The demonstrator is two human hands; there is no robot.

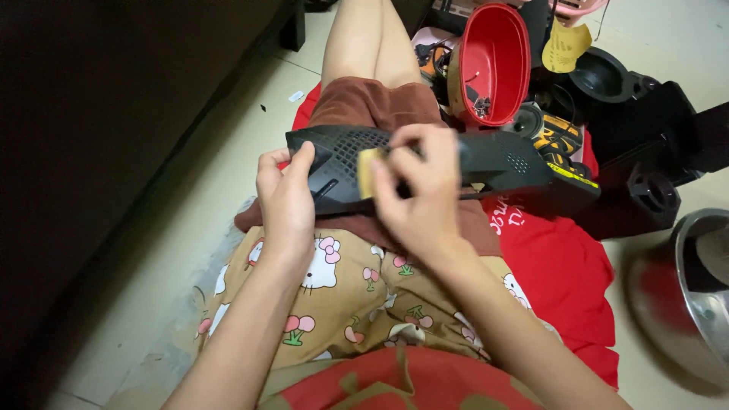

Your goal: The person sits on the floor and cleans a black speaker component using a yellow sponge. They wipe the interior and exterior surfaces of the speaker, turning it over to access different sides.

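The right hand (418, 193) hides most of the yellow pad (369, 171) on the black panel (493, 163).

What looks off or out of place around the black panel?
Nothing looks damaged. The red oval plastic tub stands tipped on edge behind the long black perforated plastic panel. The left hand steadies the panel; the right hand presses a small yellowish pad on it.

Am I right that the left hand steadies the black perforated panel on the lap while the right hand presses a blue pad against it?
Not quite: the pad is yellowish, not blue, as the head view shows. The left hand does steady the black perforated panel on the lap while the right hand presses it.
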